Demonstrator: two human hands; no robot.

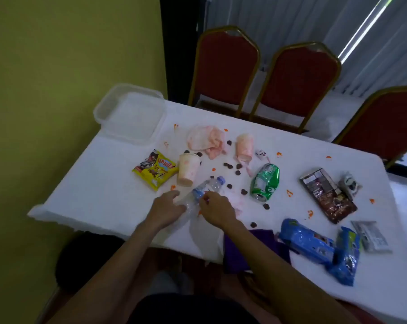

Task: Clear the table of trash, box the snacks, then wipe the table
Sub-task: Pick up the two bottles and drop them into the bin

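A clear plastic bottle [209,185] with a blue label lies on the white table [99,195] near its front edge. My left hand [168,206] holds the bottle's lower body. My right hand [215,209] pinches it at the label. Trash lies around it: two stained paper cups [187,169] [244,147], a crumpled napkin [206,140] and a crushed green can [265,181]. Snacks include a yellow packet [154,170], a brown pack [328,196] and two blue packs [305,239] [346,258]. A purple cloth [251,249] hangs over the front edge.
A clear plastic box [130,115] sits at the table's far left corner. Dark crumbs [238,173] and orange stains [289,192] dot the tabletop. A silver wrapper [370,235] lies at the right. Red chairs [223,69] stand behind the table; a yellow wall is on the left.
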